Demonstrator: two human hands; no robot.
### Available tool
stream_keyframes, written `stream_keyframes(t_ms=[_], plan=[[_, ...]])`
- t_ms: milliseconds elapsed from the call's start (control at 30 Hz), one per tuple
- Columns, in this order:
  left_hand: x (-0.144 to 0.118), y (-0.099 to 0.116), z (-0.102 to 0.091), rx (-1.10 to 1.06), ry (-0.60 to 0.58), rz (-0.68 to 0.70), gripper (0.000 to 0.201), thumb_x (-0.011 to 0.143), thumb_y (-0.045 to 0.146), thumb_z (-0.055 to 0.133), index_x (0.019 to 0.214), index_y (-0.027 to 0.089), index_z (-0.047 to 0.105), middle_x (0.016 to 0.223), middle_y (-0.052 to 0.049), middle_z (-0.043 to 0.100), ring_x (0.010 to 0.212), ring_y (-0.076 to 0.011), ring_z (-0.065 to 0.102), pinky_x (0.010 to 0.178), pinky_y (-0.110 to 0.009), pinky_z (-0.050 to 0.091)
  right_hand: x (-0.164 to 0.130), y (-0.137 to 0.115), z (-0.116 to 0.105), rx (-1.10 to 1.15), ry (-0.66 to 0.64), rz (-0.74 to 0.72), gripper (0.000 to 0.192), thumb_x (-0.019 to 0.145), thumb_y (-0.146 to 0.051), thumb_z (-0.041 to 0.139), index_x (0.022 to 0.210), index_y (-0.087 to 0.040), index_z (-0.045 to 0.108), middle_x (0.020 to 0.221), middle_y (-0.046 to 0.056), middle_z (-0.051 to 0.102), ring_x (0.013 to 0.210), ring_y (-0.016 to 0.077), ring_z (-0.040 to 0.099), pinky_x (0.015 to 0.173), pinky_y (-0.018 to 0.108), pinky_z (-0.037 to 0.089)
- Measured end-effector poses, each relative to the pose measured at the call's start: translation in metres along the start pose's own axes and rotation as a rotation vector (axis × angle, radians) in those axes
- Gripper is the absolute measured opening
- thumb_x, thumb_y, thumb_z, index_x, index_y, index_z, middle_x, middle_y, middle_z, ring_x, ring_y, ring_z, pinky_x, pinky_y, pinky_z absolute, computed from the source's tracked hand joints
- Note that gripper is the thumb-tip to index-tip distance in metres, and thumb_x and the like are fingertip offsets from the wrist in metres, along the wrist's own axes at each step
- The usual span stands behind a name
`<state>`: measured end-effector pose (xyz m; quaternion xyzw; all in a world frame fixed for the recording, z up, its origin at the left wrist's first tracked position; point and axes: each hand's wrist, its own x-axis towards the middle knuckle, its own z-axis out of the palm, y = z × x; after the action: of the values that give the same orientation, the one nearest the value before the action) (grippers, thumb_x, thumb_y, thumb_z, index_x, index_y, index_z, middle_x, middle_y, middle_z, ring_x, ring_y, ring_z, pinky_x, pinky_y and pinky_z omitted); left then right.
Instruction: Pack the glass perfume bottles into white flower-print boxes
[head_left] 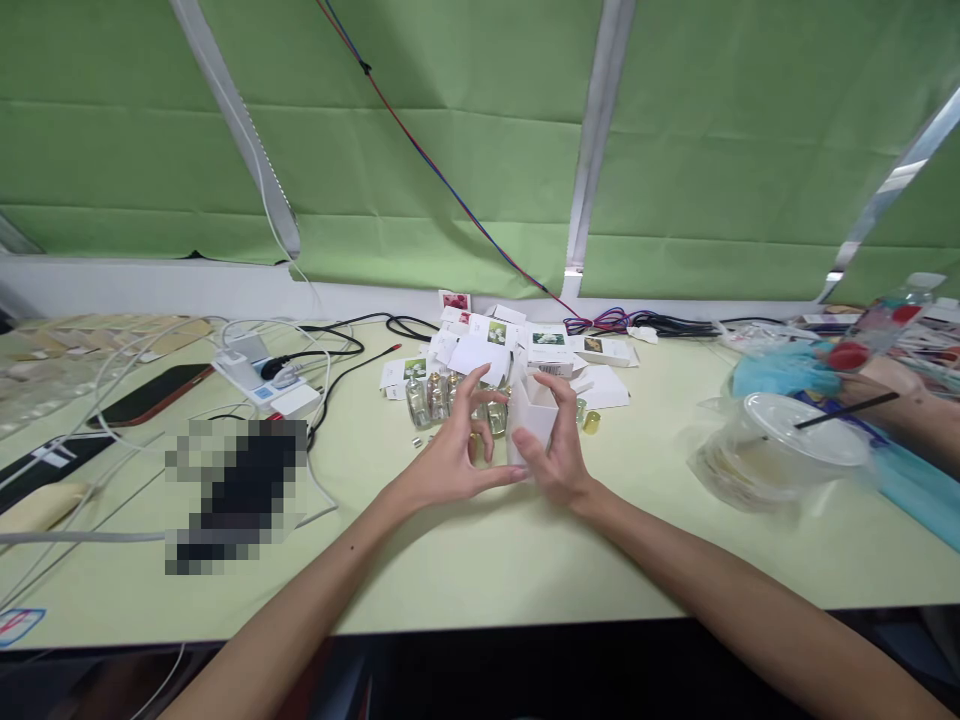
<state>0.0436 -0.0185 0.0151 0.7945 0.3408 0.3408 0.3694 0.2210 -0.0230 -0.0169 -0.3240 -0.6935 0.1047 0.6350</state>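
Observation:
A small white carton (533,408) with its top flap up is gripped in my right hand (559,450), thumb on the near side and fingers on the far side. My left hand (465,445) is open, fingers curved and apart, its thumb tip reaching to the carton's lower left side; whether it touches I cannot tell. Behind my left hand stand several glass perfume bottles (417,405) with gold-coloured necks, partly hidden by my fingers. A yellow-gold cap (592,422) lies right of the carton. Flattened and opened white cartons (480,357) with flower pictures are piled beyond the bottles.
At left lie a power strip (259,372), tangled cables, a phone (154,394) and a blurred-out dark object (251,485). On the right stands a lidded plastic cup (795,440) with a black straw. Another person's hand (892,385) is beside blue material (784,372) and a bottle.

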Motion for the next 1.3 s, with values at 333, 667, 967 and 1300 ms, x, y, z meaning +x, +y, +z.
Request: stream_keyframes(t_ms=[333, 667, 967, 1300], plan=[[-0.0002, 0.0009, 0.0003, -0.093, -0.039, -0.073, 0.110, 0.076, 0.041, 0.083, 0.154, 0.041, 0.006, 0.145, -0.017, 0.042, 0.074, -0.0105, 0.062, 0.063, -0.028, 0.052, -0.0008, 0.0017, 0.0009, 0.092, -0.020, -0.040, 0.055, 0.090, -0.038, 0.060, 0.140, -0.029, 0.037, 0.134, 0.010, 0.044, 0.126, 0.0284, 0.048, 0.101, 0.051, 0.047], [0.0017, 0.0026, -0.0003, -0.106, -0.020, -0.078, 0.106, 0.073, 0.037, 0.085, 0.151, 0.039, 0.013, 0.135, -0.012, 0.049, 0.068, -0.0078, 0.059, 0.063, -0.028, 0.051, -0.0016, 0.0018, 0.0007, 0.053, -0.030, 0.010, 0.056, 0.090, -0.042, 0.059, 0.139, -0.029, 0.034, 0.134, 0.011, 0.043, 0.124, 0.0293, 0.049, 0.098, 0.051, 0.049], [0.0008, 0.0060, -0.0011, -0.094, -0.032, -0.070, 0.100, 0.075, 0.035, 0.083, 0.150, 0.037, 0.016, 0.138, -0.014, 0.050, 0.067, -0.0075, 0.057, 0.061, -0.027, 0.050, -0.0010, 0.0025, 0.0000, 0.113, -0.061, 0.050, 0.063, 0.088, -0.044, 0.063, 0.140, -0.028, 0.033, 0.134, 0.011, 0.044, 0.121, 0.0282, 0.052, 0.100, 0.050, 0.050], [0.0006, 0.0046, -0.0021, -0.079, -0.053, -0.075, 0.101, 0.073, 0.039, 0.085, 0.149, 0.038, 0.018, 0.135, -0.013, 0.050, 0.062, -0.0058, 0.054, 0.060, -0.028, 0.051, -0.0013, 0.0018, -0.0020, 0.196, -0.123, 0.148, 0.068, 0.088, -0.055, 0.060, 0.141, -0.028, 0.028, 0.132, 0.014, 0.048, 0.115, 0.0288, 0.059, 0.093, 0.051, 0.056]])
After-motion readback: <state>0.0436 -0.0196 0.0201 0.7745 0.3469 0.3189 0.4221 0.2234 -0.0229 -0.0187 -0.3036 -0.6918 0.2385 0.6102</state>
